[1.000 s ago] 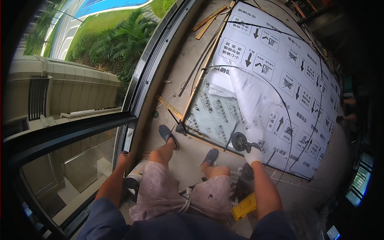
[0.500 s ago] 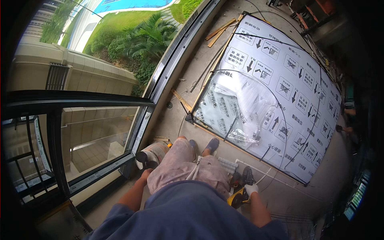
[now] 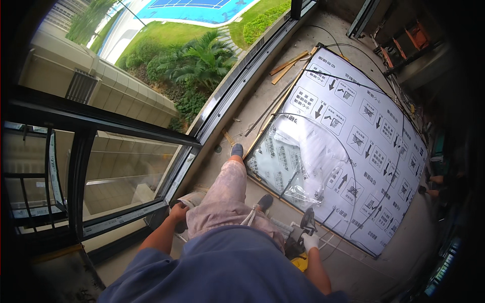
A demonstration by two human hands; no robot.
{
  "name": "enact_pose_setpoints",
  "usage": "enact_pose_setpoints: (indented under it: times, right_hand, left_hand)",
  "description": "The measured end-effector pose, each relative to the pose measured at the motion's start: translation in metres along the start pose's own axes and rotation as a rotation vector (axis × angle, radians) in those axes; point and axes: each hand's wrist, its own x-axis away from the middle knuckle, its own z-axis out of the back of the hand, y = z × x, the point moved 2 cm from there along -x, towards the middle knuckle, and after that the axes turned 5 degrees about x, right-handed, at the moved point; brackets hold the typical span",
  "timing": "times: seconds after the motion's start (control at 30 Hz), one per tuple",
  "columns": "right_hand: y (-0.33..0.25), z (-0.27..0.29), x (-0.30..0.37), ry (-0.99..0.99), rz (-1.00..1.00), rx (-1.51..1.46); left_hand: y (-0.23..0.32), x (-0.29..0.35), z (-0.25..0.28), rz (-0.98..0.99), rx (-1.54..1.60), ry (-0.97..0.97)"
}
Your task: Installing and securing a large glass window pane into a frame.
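Note:
My bare left hand hangs beside my left thigh with its fingers curled round something dark. Partly hidden by that thigh, a pale round bucket stands close by. On the other side, my white-gloved right hand grips a dark power tool with a round disc-like head. A yellow part shows just below the glove; whether it belongs to the same tool I cannot tell. Ahead of my feet lies a large flat panel wrapped in white printed sheeting, with clear plastic crumpled over its near left corner.
Black-framed windows run along the left, with greenery outside. Wooden strips lie between the sill and the panel. Dark straps or cables cross the panel. At the right edge, parts of another person show. Orange pieces stand far right.
My left leg has stepped forward to the panel's near left corner. Both hands have come along at my sides. The bucket is now largely covered by my leg.

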Motion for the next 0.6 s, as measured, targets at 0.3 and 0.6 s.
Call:
enact_pose_setpoints:
  times: [0.3, 0.6]
  right_hand:
    - [-0.117, -0.002, -0.037, 0.095, -0.069, 0.287]
    - [-0.307, -0.042, -0.048, 0.206, -0.261, 0.281]
  left_hand:
    - [0.066, -0.120, 0.042, -0.032, -0.164, 0.009]
    - [0.353, -0.380, 0.165, -0.178, 0.043, -0.031]
